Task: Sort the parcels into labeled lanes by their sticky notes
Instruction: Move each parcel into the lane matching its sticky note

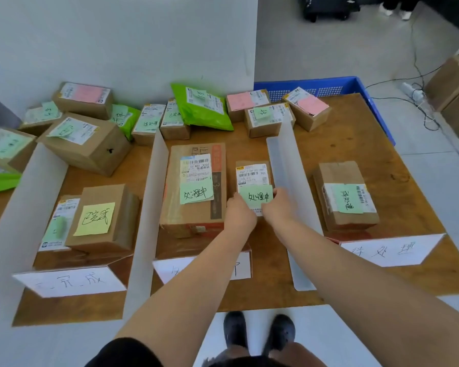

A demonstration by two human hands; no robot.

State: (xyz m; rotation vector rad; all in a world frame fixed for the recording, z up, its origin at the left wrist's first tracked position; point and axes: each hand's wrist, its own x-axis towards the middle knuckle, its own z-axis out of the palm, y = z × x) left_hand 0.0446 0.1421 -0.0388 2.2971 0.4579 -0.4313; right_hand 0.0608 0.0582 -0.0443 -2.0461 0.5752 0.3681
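A: What is around the hands on the worktop?

B: 3 lanes, made by white dividers. The left divider and the right divider stand upright on both sides of the middle lane. At the far edge lies a row of unsorted parcels, brown boxes and a green bag, with green and pink notes. A blue crate stands behind the far right corner.

A: What is already in the lanes?

B: In the left lane a box with a yellow note leans over another box. In the middle lane there is a large box with a green note. In the right lane 1 box with a green note.

A: And the hands?

B: Both hold the small parcel in the middle lane, between the large box and the right divider. The left hand grips its near left corner, the right hand its near right side. The fingers are curled around the edges. The right divider is just beside the right hand.

A: What is hard to see?

B: The left forearm covers the middle lane label. The hands hide the near part of the small parcel, so I cannot tell if it rests on the worktop. Its green note is readable, but the far notes are too small.
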